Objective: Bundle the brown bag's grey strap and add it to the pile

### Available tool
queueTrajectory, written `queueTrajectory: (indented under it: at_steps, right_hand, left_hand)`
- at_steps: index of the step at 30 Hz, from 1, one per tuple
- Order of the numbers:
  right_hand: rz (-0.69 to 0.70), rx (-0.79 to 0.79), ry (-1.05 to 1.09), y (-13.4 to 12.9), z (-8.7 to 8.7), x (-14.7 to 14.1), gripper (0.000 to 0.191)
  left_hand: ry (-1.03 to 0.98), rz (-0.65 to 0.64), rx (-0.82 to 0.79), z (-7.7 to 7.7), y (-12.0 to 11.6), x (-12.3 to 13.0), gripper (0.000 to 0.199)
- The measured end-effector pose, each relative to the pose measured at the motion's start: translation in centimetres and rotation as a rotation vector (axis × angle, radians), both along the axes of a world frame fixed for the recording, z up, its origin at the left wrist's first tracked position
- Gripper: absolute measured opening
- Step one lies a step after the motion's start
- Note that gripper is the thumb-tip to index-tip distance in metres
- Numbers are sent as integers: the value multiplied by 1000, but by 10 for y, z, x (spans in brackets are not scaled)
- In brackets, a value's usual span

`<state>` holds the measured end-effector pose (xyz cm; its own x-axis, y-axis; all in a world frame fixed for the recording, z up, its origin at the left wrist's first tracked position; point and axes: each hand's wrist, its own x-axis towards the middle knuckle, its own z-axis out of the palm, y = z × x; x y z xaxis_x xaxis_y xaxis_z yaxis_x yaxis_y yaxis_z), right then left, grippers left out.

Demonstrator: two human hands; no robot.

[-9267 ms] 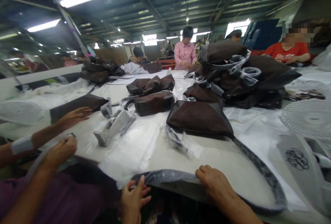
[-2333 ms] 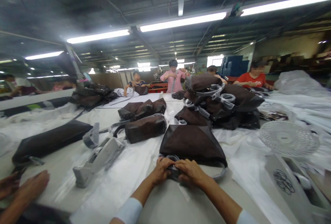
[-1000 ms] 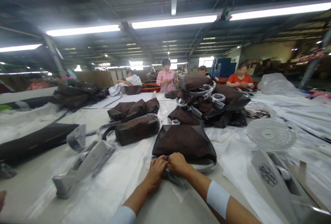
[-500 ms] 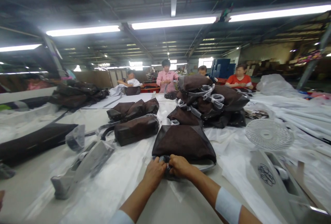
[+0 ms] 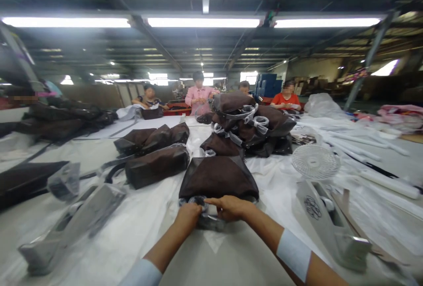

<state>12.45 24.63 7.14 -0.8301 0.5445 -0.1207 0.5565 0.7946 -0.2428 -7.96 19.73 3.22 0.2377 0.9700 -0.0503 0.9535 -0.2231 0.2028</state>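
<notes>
Pale table; dim, strip-lit workshop

Looks like a factory workshop handling bags. Stretches under a high, dark metal roof (image 5: 158, 48), with long tube lights (image 5: 203, 22) in a row. Has a broad worktable (image 5: 228, 259), partly covered with white sheeting (image 5: 142, 220) and loaded with a large pile of brown bags (image 5: 251, 127), much alike, some with straps wrapped in clear plastic. Includes a grey tape dispenser (image 5: 61, 233) on the left and a matching grey dispenser (image 5: 335, 226) on the right. Places several people around the far side, among them a person in pink (image 5: 199, 97) and a person in red (image 5: 286, 100). Shows blue boxes (image 5: 266, 85) and stacked cartons (image 5: 304, 85) farther back.
</notes>
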Motion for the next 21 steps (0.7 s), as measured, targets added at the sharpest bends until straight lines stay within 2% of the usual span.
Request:
queueTrajectory:
  at_steps: [3,7,12,14,19,21]
  right_hand:
    - [54,49,-13,-2,-3,-2,66]
    - [18,203,86,-4,-20,-11,69]
    - [12,239,175,0,-39,-18,65]
    - [33,254,165,3,-41,-18,58]
    - [52,285,126,11,-40,-22,26]
    - [40,315,125,12,-37,-25,19]
  left_hand:
    - [7,10,12,0,0,-5,33]
    - [-18,3,33,2,-1,-9,31]
    - [-79,-34,27,5,-2,-7,35]
    - [-106,-41,21,6,-3,-6,36]
    - [-152,-50,6,7,-4,-5,34]
    - [-167,-60,3,7,-4,-6,34]
